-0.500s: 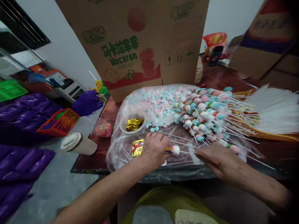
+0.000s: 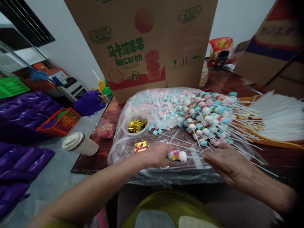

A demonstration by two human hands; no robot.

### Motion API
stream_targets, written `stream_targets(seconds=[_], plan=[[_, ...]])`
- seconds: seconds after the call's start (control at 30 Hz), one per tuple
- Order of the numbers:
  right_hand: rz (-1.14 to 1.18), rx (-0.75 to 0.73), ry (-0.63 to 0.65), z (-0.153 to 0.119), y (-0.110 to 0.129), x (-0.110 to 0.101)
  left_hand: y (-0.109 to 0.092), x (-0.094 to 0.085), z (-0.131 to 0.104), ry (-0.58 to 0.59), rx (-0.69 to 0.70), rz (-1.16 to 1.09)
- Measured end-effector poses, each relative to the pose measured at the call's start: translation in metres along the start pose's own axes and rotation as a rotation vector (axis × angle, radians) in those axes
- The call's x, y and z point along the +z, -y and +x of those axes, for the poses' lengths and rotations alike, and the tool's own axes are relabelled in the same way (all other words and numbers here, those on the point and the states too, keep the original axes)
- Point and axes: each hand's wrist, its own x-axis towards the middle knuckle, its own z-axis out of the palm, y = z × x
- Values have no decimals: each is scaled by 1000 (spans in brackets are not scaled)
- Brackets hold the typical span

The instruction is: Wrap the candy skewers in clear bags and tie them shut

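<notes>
A marshmallow skewer (image 2: 182,156) lies level between my two hands, low over the plastic sheet. My left hand (image 2: 159,155) is closed at its left end, where a small colourful packet shows beside a white and pink marshmallow. At the other end, my right hand (image 2: 225,162) has its fingers pressed together on the thin white stick; the fingertips are partly hidden. Finished-looking skewers (image 2: 209,118) of pastel marshmallows lie heaped beyond my right hand. Gold wrapper squares (image 2: 140,146) rest left of my left hand. Behind them stands a white bowl (image 2: 125,129) of gold twist ties (image 2: 137,125).
A clear bag of loose marshmallows (image 2: 166,106) lies before a large cardboard box (image 2: 152,38). White sticks (image 2: 280,117) fill an orange basket (image 2: 285,145) at right. A lidded cup (image 2: 80,144) and a bag of pink candy (image 2: 106,130) are by the table's left edge.
My left hand has turned and lowered, showing more of the packet on the skewer. The skewer has shifted slightly right. My right hand stays at the stick, and the whole view has shifted a little.
</notes>
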Motion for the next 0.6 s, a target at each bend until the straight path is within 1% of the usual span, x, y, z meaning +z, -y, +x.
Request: stream_targets(seconds=[0.03, 0.07, 0.1, 0.2, 0.27, 0.3, 0.37, 0.43, 0.5, 0.53, 0.57, 0.6], plan=[[5, 13, -9, 0, 0, 3, -3, 4, -1, -71, -3, 84], [6, 24, -15, 1, 1, 6, -6, 6, -2, -108, -6, 141], [3, 34, -16, 3, 2, 10, -8, 8, -3, -121, -13, 174], [-22, 54, 22, 9, 0, 14, -7, 8, -4, -102, -30, 174], [-44, 42, 44, 14, -5, 10, -3, 3, -6, -85, -6, 92], [-57, 23, 47, 16, -9, 7, -2, 0, -8, -60, 19, 14], [-74, -39, 48, 20, -15, -3, 2, -6, -12, 48, 72, -209], [-77, -104, 40, 22, -18, -11, 4, -10, -17, 246, 89, -467], [-89, -153, 7, 23, -18, -17, 4, -11, -20, 470, 41, -699], [-106, -174, -7, 24, -16, -18, 4, -10, -20, 559, 1, -795], [-131, -190, -13, 24, -15, -18, 3, -10, -20, 625, -41, -866], [-155, -201, -15, 24, -12, -18, 2, -10, -20, 657, -79, -905]])
